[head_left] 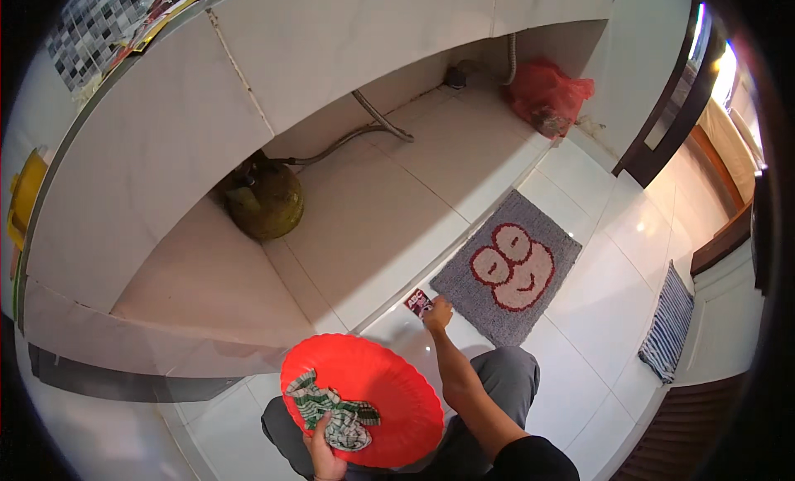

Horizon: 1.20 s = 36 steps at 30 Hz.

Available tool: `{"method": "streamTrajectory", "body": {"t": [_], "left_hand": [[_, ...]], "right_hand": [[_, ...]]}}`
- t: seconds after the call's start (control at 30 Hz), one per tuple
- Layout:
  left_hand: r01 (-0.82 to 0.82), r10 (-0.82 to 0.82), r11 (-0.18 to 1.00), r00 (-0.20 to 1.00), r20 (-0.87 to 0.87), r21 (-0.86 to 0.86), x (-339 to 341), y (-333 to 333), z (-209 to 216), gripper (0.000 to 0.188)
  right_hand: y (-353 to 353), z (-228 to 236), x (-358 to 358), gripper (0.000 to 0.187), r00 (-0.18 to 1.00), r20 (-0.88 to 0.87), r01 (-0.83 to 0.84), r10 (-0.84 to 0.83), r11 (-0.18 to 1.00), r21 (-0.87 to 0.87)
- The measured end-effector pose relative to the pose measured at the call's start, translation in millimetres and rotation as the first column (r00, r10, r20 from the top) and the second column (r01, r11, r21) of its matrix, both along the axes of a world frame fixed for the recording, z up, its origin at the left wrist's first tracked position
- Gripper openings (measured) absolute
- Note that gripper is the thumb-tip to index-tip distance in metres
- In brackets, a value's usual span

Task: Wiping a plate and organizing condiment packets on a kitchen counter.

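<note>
My left hand grips the near rim of a round red plastic tray with a fluted edge, its thumb on top against a cloth. The cloth, green and white checked, lies crumpled on the tray's left half. The tray is over my bent knees. My right arm reaches forward to the floor, where the right hand has its fingers closed on the edge of a small dark red sachet. That sachet is by the near left corner of a grey mat with a pink cartoon face.
Under the tiled counter stand a greenish gas cylinder with a hose and, farther right, a red plastic bag. A low step edge runs behind the mat. A striped mat lies at the right by a white door.
</note>
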State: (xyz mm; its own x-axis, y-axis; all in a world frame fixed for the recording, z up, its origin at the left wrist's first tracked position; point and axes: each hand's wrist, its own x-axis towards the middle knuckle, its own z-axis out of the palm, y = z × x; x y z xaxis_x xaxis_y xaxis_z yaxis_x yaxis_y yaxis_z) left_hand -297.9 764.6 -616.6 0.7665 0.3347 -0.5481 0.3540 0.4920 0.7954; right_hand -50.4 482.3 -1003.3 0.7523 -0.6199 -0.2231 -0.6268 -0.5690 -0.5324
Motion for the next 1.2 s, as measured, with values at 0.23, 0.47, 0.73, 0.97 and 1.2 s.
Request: {"method": "streamTrajectory", "body": {"t": [0.23,0.47,0.73,0.97,1.2], "left_hand": [[-0.11,0.112,0.982,0.994,0.004,-0.156,17,-2,-24,0.042],[-0.085,0.087,0.994,0.996,0.019,-0.074,27,-2,-4,0.045],[0.052,-0.038,0.996,0.984,0.175,-0.073,77,-16,24,0.04],[0.246,-0.238,0.967,0.965,0.107,-0.062,135,-3,131,0.032],[0.41,-0.417,0.906,0.906,0.064,0.101,98,12,256,0.031]], "right_hand": [[-21,-49,-19,0.039,0.672,0.46,-0.006,-0.58,0.617,0.787],[-10,65,2,0.034,0.529,0.451,-0.107,-0.719,0.47,0.876],[-70,252,47,0.032,0.26,0.671,-0.246,-0.694,0.625,0.741],[-97,459,41,0.039,0.213,0.755,-0.253,-0.62,0.712,0.655],[-107,590,-36,0.05,0.368,0.767,-0.12,-0.526,0.791,0.6]]}}
